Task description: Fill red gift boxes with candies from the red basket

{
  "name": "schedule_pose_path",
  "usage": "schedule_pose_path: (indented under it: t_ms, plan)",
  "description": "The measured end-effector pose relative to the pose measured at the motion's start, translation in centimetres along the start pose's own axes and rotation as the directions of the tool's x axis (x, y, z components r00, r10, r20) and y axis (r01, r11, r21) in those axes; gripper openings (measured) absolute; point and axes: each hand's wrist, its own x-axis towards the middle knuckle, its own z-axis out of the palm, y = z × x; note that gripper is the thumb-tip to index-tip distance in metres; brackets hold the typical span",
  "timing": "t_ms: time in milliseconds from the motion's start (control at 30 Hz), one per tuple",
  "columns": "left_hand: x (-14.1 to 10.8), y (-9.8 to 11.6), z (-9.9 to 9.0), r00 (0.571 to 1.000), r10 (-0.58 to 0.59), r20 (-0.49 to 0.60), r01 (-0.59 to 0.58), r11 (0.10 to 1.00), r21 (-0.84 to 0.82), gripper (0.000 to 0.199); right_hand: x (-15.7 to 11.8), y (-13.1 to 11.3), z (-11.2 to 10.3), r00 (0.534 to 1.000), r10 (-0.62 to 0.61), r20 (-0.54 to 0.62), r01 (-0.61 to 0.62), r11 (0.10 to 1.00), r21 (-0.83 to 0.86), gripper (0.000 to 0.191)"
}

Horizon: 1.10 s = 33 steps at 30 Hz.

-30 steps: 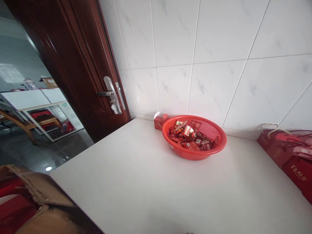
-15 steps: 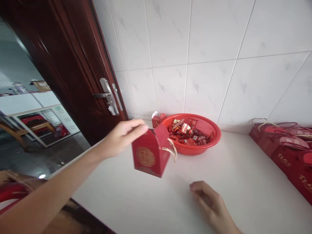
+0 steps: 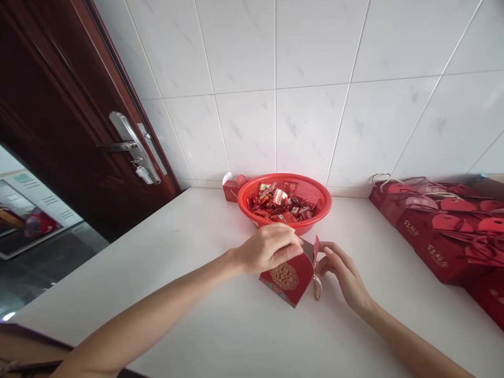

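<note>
A red gift box (image 3: 285, 278) with a gold round emblem and a patterned lower edge is on the white tabletop, its top flaps raised. My left hand (image 3: 271, 247) grips the upper edge of the box from the left, fingers bent over it. At its right side, my right hand (image 3: 342, 270) has thumb and fingers closed around the raised side flap and the cord handle (image 3: 317, 287). Just behind the box stands a red plastic basket (image 3: 323, 212) full of wrapped candies (image 3: 280, 199).
Along the right stand several filled red gift boxes (image 3: 425, 247) with cord handles. A small red box (image 3: 230, 188) sits by the wall, left of the basket. A dark wooden door (image 3: 59, 105) with a metal handle is on the left, beyond the table's edge.
The box has come down from the air onto the table, moving right in view. My right hand has gone from lying apart to touching the box's side. The view has turned rightward.
</note>
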Motion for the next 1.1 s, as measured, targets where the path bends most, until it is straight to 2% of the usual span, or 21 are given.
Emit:
schedule_pose_path:
  t_ms: [67, 133, 200, 300, 400, 500, 600, 667, 733, 800, 933, 1000, 1100]
  plan:
    - [-0.8, -0.2, 0.4, 0.995, 0.06, 0.074, -0.064, 0.996, 0.064, 0.025, 0.0, -0.4, -0.4, 0.998, -0.052, -0.038, 0.05, 0.997, -0.055, 0.042]
    - [-1.6, 0.0, 0.3, 0.991, 0.021, 0.129, -0.031, 0.997, 0.076, 0.026, 0.1, -0.9, -0.8, 0.99, -0.124, -0.062, 0.114, 0.982, -0.151, 0.039]
    - [-2.3, 0.4, -0.2, 0.986, -0.048, 0.161, 0.039, 0.997, 0.064, 0.029, 0.0, -1.7, -0.9, 0.977, -0.21, -0.032, 0.195, 0.946, -0.258, 0.036]
    - [-2.6, 1.2, -1.2, 0.965, -0.148, 0.217, 0.144, 0.989, 0.034, 0.031, -0.2, -3.4, -0.7, 0.928, -0.353, 0.12, 0.372, 0.856, -0.358, 0.032]
    - [-2.1, 2.1, -2.0, 0.928, -0.24, 0.285, 0.243, 0.97, 0.026, 0.035, -0.3, -5.2, 0.3, 0.837, -0.463, 0.291, 0.546, 0.742, -0.389, 0.028]
    - [-1.6, 2.9, -2.4, 0.9, -0.306, 0.31, 0.302, 0.951, 0.062, 0.038, -0.1, -6.4, 1.7, 0.77, -0.497, 0.4, 0.636, 0.651, -0.414, 0.024]
    - [-1.4, 3.6, -2.8, 0.856, -0.381, 0.348, 0.357, 0.925, 0.134, 0.024, 0.3, -7.0, 3.1, 0.735, -0.503, 0.455, 0.677, 0.586, -0.446, 0.019]
    - [-1.4, 4.0, -3.0, 0.823, -0.422, 0.38, 0.374, 0.907, 0.196, 0.015, 0.7, -7.1, 3.8, 0.733, -0.5, 0.462, 0.68, 0.557, -0.476, 0.015]
    - [-1.5, 4.2, -3.3, 0.803, -0.435, 0.407, 0.349, 0.897, 0.27, 0.018, 0.9, -7.2, 4.0, 0.751, -0.483, 0.45, 0.66, 0.55, -0.512, 0.014]
    - [-1.7, 4.3, -3.4, 0.811, -0.428, 0.399, 0.292, 0.887, 0.359, 0.023, 1.1, -7.6, 3.9, 0.771, -0.442, 0.459, 0.637, 0.541, -0.549, 0.013]
    - [-2.2, 4.1, -3.8, 0.856, -0.402, 0.325, 0.187, 0.827, 0.53, 0.033, 1.0, -8.4, 3.4, 0.789, -0.28, 0.547, 0.609, 0.475, -0.635, 0.018]
    - [-2.5, 3.8, -4.0, 0.864, -0.42, 0.278, 0.191, 0.785, 0.59, 0.038, 0.9, -8.5, 3.3, 0.805, -0.201, 0.558, 0.581, 0.454, -0.675, 0.033]
    - [-2.9, 3.5, -4.3, 0.856, -0.466, 0.223, 0.232, 0.732, 0.64, 0.043, 1.0, -8.2, 3.2, 0.833, -0.111, 0.542, 0.524, 0.472, -0.709, 0.059]
